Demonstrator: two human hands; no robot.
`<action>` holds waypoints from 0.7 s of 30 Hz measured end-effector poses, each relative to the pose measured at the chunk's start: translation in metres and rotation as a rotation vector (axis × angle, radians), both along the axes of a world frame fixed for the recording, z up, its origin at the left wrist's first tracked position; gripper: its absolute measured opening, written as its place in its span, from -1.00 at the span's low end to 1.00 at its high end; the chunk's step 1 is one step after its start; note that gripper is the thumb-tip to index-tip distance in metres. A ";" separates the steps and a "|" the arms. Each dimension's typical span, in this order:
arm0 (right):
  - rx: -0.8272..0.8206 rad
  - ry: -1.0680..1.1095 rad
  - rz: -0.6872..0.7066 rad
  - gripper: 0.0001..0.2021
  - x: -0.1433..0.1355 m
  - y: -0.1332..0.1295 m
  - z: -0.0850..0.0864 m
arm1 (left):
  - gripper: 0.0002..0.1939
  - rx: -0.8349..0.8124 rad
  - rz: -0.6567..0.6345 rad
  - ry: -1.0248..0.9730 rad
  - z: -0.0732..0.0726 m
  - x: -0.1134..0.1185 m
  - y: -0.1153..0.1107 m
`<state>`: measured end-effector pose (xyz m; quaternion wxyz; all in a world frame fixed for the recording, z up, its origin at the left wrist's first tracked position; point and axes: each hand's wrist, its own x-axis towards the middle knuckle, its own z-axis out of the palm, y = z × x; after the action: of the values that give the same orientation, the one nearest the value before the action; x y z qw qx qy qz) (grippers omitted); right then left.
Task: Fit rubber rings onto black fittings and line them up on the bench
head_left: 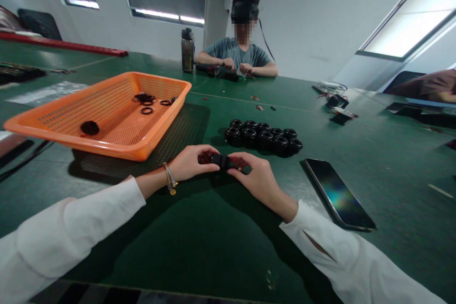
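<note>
Presently, one small black cylindrical part (pixel 220 161) sits pinched between the fingertips of the left hand (pixel 192 161) and right hand (pixel 254 175), at the clock's centre, over the green tabletop (pixel 213 247). Should either pinch loosen, it could slip and perhaps roll; a careless nudge from the right knuckles toward two o'clock might topple the ten black ring-topped cylinders (pixel 264 139), packed in two rows of five. One smartphone (pixel 338 194) lies between three and four o'clock. At ten, one orange perforated basket (pixel 89 99) holds several black rings (pixel 146 100), too overlapped to count, plus one dark lump (pixel 90 128).
</note>
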<state>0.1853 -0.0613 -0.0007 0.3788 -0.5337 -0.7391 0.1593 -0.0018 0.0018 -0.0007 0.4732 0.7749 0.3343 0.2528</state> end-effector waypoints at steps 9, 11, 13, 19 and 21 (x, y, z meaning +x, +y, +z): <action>0.053 -0.064 -0.006 -0.72 0.000 -0.001 -0.001 | -0.66 0.008 0.001 0.009 0.000 -0.001 0.000; 0.063 -0.068 -0.008 -0.73 0.001 0.000 -0.001 | -0.66 0.003 0.004 0.007 0.000 -0.001 0.000; 0.064 -0.072 -0.008 -0.74 0.001 0.000 -0.001 | -0.66 -0.002 0.008 0.009 0.000 -0.001 0.000; 0.059 -0.082 -0.002 -0.75 0.002 0.001 -0.002 | -0.66 -0.009 0.014 0.004 -0.002 0.000 0.000; 0.066 -0.077 0.004 -0.74 0.002 0.000 -0.002 | -0.67 -0.011 0.016 0.000 -0.002 0.000 0.000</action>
<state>0.1874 -0.0610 -0.0026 0.3671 -0.5251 -0.7591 0.1151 -0.0014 0.0015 -0.0024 0.4755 0.7696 0.3416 0.2548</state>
